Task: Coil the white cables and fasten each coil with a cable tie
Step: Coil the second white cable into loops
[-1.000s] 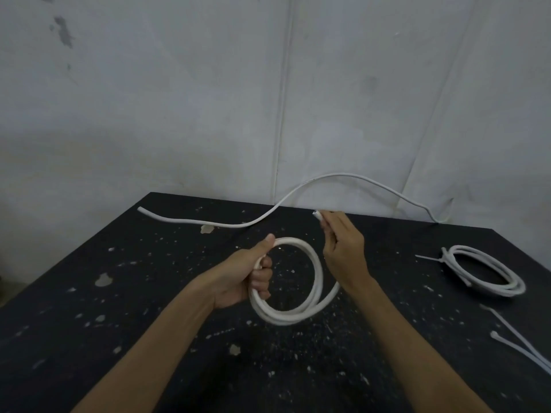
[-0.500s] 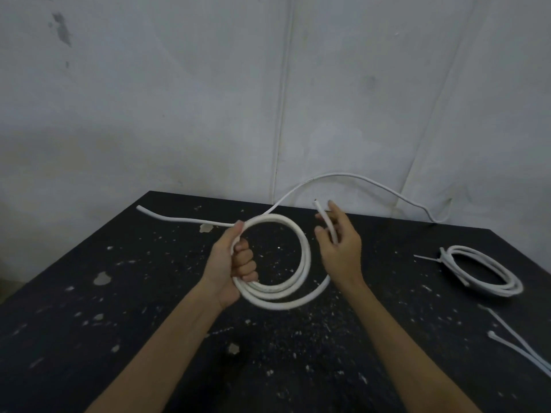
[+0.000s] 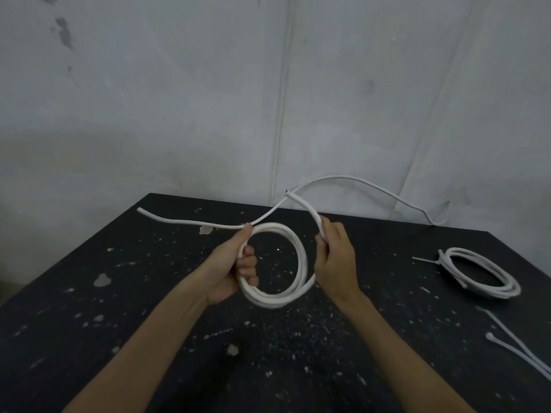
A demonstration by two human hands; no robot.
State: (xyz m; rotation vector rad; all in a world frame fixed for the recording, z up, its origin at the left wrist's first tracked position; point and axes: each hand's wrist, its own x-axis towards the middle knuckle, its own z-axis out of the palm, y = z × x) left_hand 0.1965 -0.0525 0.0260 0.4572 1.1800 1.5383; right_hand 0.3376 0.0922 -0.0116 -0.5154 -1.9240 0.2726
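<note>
Above the black table, my left hand point(image 3: 235, 263) grips the left side of a white cable coil point(image 3: 301, 263) of several loops. The coil's free end point(image 3: 307, 207) rises up and to the left out of my right hand point(image 3: 335, 260), which holds it beside the coil's right side. A second white cable point(image 3: 185, 221) lies uncoiled along the table's far edge and arcs up toward the wall at the right. At the right lies a finished coil point(image 3: 489, 274) fastened with a cable tie point(image 3: 425, 259).
Loose white cable ties point(image 3: 518, 351) lie near the right edge of the black, paint-speckled table point(image 3: 119, 308). A grey wall stands close behind the table's far edge.
Both hands have lifted the coil a little higher. My right hand has slid down the cable's free end, so more of that end now sticks out above it.
</note>
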